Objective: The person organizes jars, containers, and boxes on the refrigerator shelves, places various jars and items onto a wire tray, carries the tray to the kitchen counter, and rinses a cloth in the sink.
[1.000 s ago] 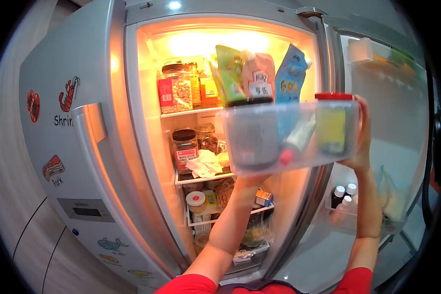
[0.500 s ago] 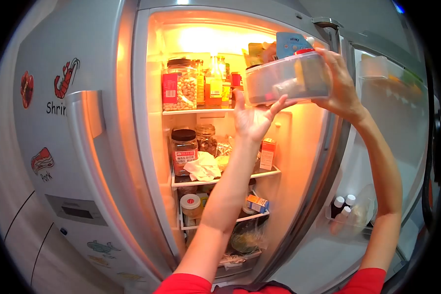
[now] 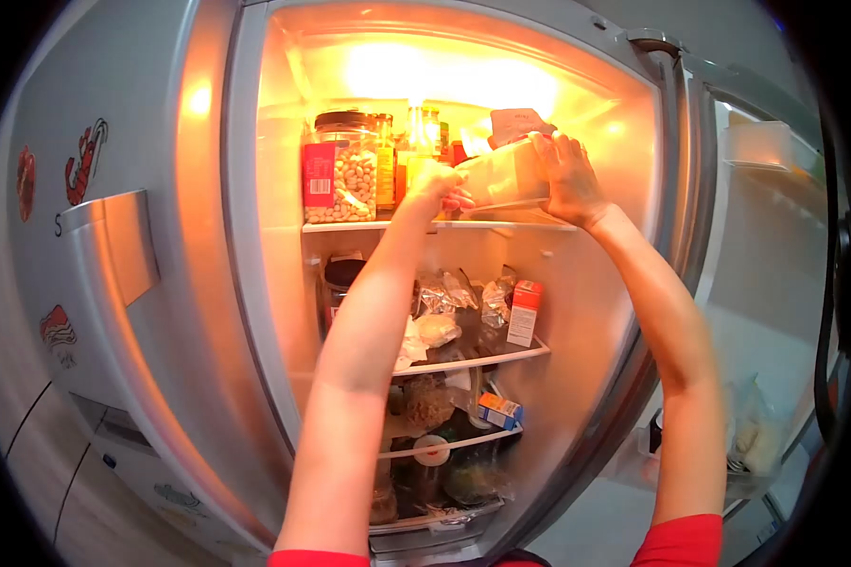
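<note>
A translucent plastic container (image 3: 503, 178) is at the right part of the fridge's top shelf, slightly tilted, with packets (image 3: 518, 123) standing up out of its top. My right hand (image 3: 571, 181) is closed round the container's right end, its fingers over the side and top edge. At the left end, my left hand (image 3: 435, 185) has curled fingers against the container's lower corner. Just left of that hand stand a big jar of pale nuts (image 3: 355, 170) and a yellow-labelled bottle (image 3: 384, 163). What lies behind the container is hidden.
Below are the top shelf's front edge (image 3: 529, 225) and a middle shelf with foil-like bags (image 3: 444, 293) and a red-and-white carton (image 3: 524, 312). A blue-and-orange box (image 3: 499, 410) lies lower down. The open fridge door (image 3: 756, 255) is on the right, a door handle (image 3: 113, 255) on the left.
Both hands have moved the container inward, from in front of the fridge onto the top shelf. My left hand's spread fingers have curled in at its left end. The view has shifted closer.
</note>
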A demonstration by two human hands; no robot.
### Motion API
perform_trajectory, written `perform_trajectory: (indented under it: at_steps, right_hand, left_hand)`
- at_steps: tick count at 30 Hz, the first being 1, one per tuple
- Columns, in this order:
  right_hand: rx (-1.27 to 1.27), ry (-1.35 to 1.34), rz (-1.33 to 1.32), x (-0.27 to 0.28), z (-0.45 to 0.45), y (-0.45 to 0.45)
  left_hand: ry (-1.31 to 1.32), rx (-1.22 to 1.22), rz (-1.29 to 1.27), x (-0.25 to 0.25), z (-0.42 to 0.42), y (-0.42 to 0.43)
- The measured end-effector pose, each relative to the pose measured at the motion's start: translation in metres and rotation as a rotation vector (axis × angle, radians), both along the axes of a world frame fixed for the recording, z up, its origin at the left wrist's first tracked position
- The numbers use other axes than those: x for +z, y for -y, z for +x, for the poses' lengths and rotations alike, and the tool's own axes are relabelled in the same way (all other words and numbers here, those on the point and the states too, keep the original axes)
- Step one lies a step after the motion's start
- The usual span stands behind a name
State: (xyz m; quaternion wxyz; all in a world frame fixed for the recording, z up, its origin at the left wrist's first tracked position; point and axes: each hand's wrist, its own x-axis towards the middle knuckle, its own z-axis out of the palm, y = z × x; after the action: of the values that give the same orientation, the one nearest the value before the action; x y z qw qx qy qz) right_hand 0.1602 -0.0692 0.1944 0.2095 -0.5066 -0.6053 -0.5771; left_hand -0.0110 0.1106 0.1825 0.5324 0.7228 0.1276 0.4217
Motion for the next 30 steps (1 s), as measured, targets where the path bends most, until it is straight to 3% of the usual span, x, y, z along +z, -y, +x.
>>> perform_trajectory:
  at_steps: [5, 7, 9, 11, 12, 14, 15, 17, 18, 20, 22, 24, 25, 27, 28, 30]
  right_hand:
    - [-0.058, 0.019, -0.012, -0.008, 0.019, -0.040]
    - [-0.098, 0.124, 0.001, -0.007, 0.020, -0.054]
    - [-0.062, 0.080, -0.054, -0.002, 0.029, -0.066]
    - [-0.345, 0.113, -0.161, 0.004, 0.044, -0.078]
    - [-0.342, 0.100, -0.183, 0.001, 0.046, -0.082]
    - [-0.213, -0.212, -0.218, -0.003, 0.050, -0.087]
    - [-0.219, -0.223, -0.226, -0.011, 0.047, -0.085]
    - [0.087, -0.295, 0.082, -0.032, 0.028, -0.076]
    - [0.364, -0.291, 0.221, -0.045, 0.019, -0.068]
    - [0.737, -0.865, 0.318, -0.094, -0.012, -0.040]
    - [0.834, -0.840, 0.391, -0.155, 0.012, -0.053]
    - [0.629, -0.946, 0.341, -0.209, 0.021, -0.061]
    - [0.634, -0.950, 0.343, -0.228, 0.025, -0.065]
    - [0.486, -0.999, 0.376, -0.258, 0.033, -0.075]
    - [0.490, -1.000, 0.379, -0.270, 0.036, -0.082]
    - [0.430, -0.988, 0.336, -0.288, 0.043, -0.094]
  left_hand:
    - [-0.099, 0.157, 0.207, -0.017, -0.027, 0.009]
    - [0.092, 0.041, 0.221, -0.027, -0.040, 0.010]
    - [0.094, 0.012, 0.219, -0.027, -0.046, 0.012]
    - [0.110, 0.005, 0.289, -0.029, -0.044, 0.009]
    - [0.093, 0.004, 0.271, -0.036, -0.042, 0.009]
    - [0.157, 0.118, 0.504, -0.043, -0.036, 0.010]
    - [0.147, 0.109, 0.497, -0.047, -0.034, 0.010]
    - [0.211, 0.136, 0.538, -0.052, -0.033, 0.010]
    - [0.224, 0.170, 0.557, -0.054, -0.036, 0.019]
    - [0.243, 0.233, 0.604, -0.065, -0.038, 0.022]
    - [0.366, 0.240, 0.571, -0.082, -0.039, 0.032]
    - [0.421, 0.184, 0.347, -0.115, -0.038, 0.037]
    - [0.443, 0.180, 0.343, -0.138, -0.033, 0.032]
    - [0.205, 0.441, 0.515, -0.190, -0.028, 0.013]
    - [0.224, 0.478, 0.558, -0.218, -0.020, 0.000]
    - [0.045, 0.504, 0.479, -0.260, -0.017, -0.012]
